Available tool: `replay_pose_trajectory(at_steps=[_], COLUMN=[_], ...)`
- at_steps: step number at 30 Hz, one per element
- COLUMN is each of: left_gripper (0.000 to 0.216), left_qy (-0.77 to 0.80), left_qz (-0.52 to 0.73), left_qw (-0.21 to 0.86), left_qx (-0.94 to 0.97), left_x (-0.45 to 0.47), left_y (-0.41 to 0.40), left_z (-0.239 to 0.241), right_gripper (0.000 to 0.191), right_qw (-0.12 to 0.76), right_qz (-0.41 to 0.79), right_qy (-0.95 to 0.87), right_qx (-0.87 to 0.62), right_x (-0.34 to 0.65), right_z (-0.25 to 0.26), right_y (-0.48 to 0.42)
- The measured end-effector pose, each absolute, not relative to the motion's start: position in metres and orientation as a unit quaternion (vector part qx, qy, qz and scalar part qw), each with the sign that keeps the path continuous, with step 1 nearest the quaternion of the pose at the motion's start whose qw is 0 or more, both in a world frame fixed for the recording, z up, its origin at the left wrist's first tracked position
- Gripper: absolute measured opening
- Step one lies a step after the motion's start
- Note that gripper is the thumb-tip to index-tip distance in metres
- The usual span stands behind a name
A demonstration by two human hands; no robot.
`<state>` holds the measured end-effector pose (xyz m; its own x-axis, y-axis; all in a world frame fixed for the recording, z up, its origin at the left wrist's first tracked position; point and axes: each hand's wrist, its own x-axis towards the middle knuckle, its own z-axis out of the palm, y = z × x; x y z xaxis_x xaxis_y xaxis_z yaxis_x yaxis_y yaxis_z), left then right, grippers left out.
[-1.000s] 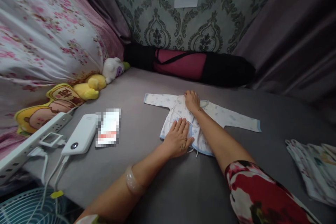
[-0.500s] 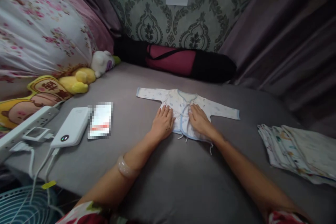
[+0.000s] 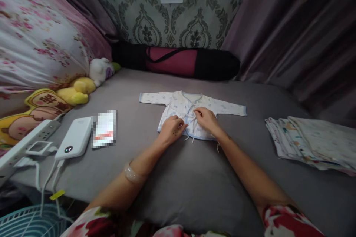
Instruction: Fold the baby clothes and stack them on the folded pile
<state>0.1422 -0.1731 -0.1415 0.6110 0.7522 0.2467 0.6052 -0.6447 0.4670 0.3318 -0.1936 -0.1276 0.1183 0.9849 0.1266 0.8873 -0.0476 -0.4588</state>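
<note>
A small white baby shirt (image 3: 172, 108) with blue trim and a faint blue print lies face up on the grey sheet, both sleeves spread out sideways. Thin white ties hang from its front and lower hem. My left hand (image 3: 172, 129) is at the lower front, its fingers curled and pinched together near the blue edging. My right hand (image 3: 206, 119) is higher on the front, thumb and forefinger pinched by a tie near the middle. What sits between the left fingertips is too small to make out.
On the right lies a stack of folded baby clothes (image 3: 314, 142). To the left are a power bank (image 3: 75, 137), a power strip (image 3: 33, 144) with cables, a blurred packet (image 3: 104, 129) and plush toys (image 3: 75, 90). A black and pink long bag (image 3: 172, 61) lies along the wall.
Both hands have gone from lying flat on the shirt to pinching at its front. The right hand's fingertips now meet at the tie. The view has shifted slightly.
</note>
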Motion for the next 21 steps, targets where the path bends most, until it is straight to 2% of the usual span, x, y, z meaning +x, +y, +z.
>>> replay_pose_trajectory(at_steps=[4,10,12,21], left_gripper=[0.024,0.021,0.019,0.014], left_qy=[0.43,0.499,0.512,0.555], left_qz=[0.2,0.202,0.202,0.22], left_qw=[0.197,0.212,0.225,0.236], left_qx=[0.858,0.816,0.804,0.767], left_x=[0.151,0.158,0.159,0.162], left_y=[-0.179,-0.182,-0.182,-0.178], left_z=[-0.141,-0.142,-0.143,-0.138], right_gripper=[0.028,0.042,0.039,0.031], right_qw=[0.171,0.134,0.114,0.164], right_qz=[0.154,0.065,0.067,0.068], right_qy=[-0.621,-0.67,-0.682,-0.659], right_qx=[-0.75,-0.727,-0.72,-0.731], right_x=[0.317,0.314,0.318,0.321], right_z=[-0.118,-0.122,-0.126,-0.128], right_y=[-0.184,-0.174,-0.172,-0.17])
